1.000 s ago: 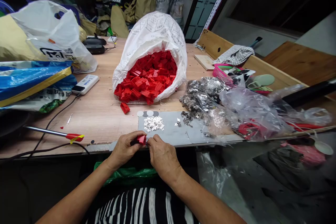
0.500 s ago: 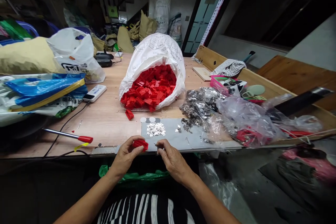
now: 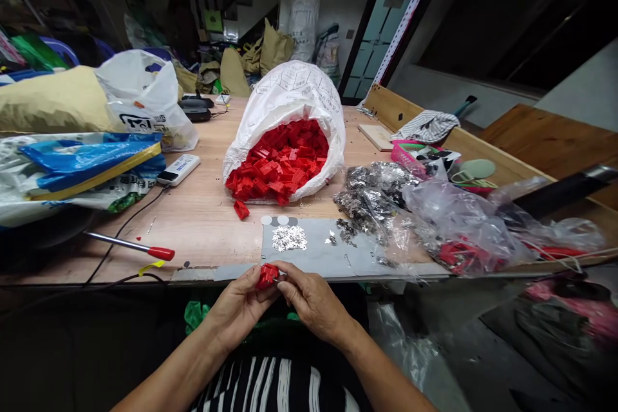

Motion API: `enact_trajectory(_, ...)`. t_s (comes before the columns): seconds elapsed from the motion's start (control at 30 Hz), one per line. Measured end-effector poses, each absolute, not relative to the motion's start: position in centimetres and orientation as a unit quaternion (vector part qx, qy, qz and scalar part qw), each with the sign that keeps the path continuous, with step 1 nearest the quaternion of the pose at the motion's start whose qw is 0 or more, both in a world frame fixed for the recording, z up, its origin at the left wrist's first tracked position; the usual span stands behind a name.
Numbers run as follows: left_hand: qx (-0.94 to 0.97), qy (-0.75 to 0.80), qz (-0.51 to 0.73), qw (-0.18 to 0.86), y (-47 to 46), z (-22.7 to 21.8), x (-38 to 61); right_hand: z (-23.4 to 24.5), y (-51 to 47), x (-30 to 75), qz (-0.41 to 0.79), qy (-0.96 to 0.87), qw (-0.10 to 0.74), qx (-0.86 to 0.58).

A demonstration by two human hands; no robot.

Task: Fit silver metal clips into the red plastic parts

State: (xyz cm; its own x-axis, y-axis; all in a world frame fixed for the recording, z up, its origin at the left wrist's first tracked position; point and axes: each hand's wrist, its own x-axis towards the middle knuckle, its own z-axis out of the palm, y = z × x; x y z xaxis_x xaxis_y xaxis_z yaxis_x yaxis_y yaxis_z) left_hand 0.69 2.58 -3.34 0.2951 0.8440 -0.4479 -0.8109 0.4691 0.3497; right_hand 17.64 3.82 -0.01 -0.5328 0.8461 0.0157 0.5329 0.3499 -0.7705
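Just in front of the table's near edge, my left hand [image 3: 241,309] is closed round a small red plastic part [image 3: 266,276]. My right hand [image 3: 311,299] meets it from the other side, thumb and forefinger pinched at the part's right end. A small dark piece seems to be between those fingertips, too small to name. Beyond my hands, a pile of flat silvery metal pieces [image 3: 290,238] lies on a grey sheet [image 3: 316,257]. A white woven sack [image 3: 294,87] lies on its side, spilling many red plastic parts [image 3: 284,161]; one loose part [image 3: 241,209] rests before its mouth.
Clear bags of dark metal bits [image 3: 371,190] and a crumpled plastic bag [image 3: 454,212] crowd the right side. A red-handled rod [image 3: 140,247], a white power bank [image 3: 178,170] with cable, and plastic bags [image 3: 91,167] sit at left. Wooden boards [image 3: 502,161] edge the right.
Both hands have come together. The left hand has turned the red part, and the right fingertips, apart from it before, now touch its right end. The view has shifted slightly.
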Motion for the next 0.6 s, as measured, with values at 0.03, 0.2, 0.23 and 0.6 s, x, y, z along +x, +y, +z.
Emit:
enact_trajectory(0.03,0.024,0.292,0.516,0.805,2.6,-3.4,0.8,-0.1,3.8,17.6,0.360,-0.795,0.221,-0.436)
enact_trajectory(0.2,0.034,0.285,0.519,0.805,2.3,-4.0,1.3,-1.0,3.7,17.6,0.346,-0.784,0.269,-0.440)
enact_trajectory(0.23,0.041,0.287,0.515,0.806,2.2,-4.1,1.3,-1.2,3.6,17.6,0.350,-0.779,0.280,-0.438)
enact_trajectory(0.6,0.204,0.417,0.504,0.729,1.8,-3.1,-0.3,-2.6,6.8,22.7,0.185,-0.700,0.242,-0.646)
